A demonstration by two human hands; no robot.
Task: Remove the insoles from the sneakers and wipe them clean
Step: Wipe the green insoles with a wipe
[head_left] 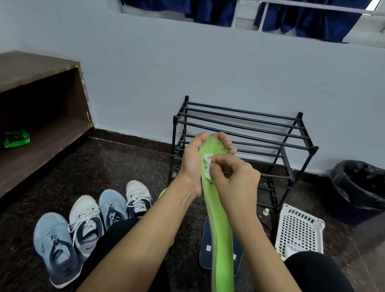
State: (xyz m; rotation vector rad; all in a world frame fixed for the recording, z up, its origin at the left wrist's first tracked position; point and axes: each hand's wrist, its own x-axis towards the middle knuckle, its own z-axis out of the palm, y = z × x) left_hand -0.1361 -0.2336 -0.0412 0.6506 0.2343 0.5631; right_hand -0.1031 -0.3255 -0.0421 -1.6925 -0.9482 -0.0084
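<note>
At frame centre, the left hand (193, 162) grips the green insole (222, 233); the right hand (233, 177) pinches a white wipe (208, 165) against it.

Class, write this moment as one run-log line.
step: wiping | left hand: holds green insole | right hand: presses white wipe on it | sneakers: four on floor
</note>
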